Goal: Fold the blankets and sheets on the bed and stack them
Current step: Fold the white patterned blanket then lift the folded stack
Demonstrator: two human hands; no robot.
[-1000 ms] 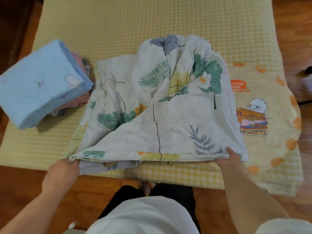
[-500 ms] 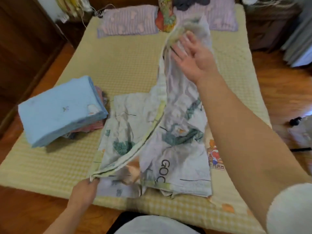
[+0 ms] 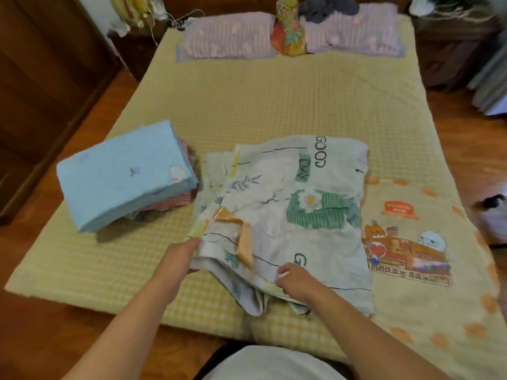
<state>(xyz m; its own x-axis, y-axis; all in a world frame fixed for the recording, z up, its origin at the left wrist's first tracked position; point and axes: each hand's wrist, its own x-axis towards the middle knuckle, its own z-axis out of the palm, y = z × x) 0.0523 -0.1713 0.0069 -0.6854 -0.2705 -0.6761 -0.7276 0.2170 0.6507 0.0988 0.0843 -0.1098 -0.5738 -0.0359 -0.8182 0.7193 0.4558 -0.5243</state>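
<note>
Head view, only one: printed sheet (image 3: 285,215) lies roughly folded on the near half of the bed (image 3: 274,105), white with green leaf and flower print and "GOOD DAY" lettering, surface wrinkled, layers uneven at the near edge where a bunched part hangs toward the bed's near edge. An orange strip of the fabric's underside is turned up near its left near corner. Left hand (image 3: 181,255) grips the sheet's left near corner, fingers curled round the edge; fingertips hidden in the cloth, so exact pinch can't be told. Right hand (image 3: 295,282) sits on the sheet's near edge, right of the left hand, fingers curled and pinching a fold of the fabric, thumb side toward the left. Both forearms reach in from the near side. Folded stack (image 3: 126,176) sits on the bed left of the sheet, just beside it, apart by a narrow gap at best: light blue blanket on top, pink and striped layers showing under it on the right side. Cartoon blanket (image 3: 411,242), pale yellow with orange spots and a building-and-dog print, lies spread flat under and to the right of the sheet, reaching the bed's near right corner. Two purple pillows (image 3: 227,42) at the far end, a colourful patterned item (image 3: 288,37) between them, dark grey cloth (image 3: 326,6) behind it. Wooden floor (image 3: 90,127) both sides. White garment of the person at the bottom edge.
</note>
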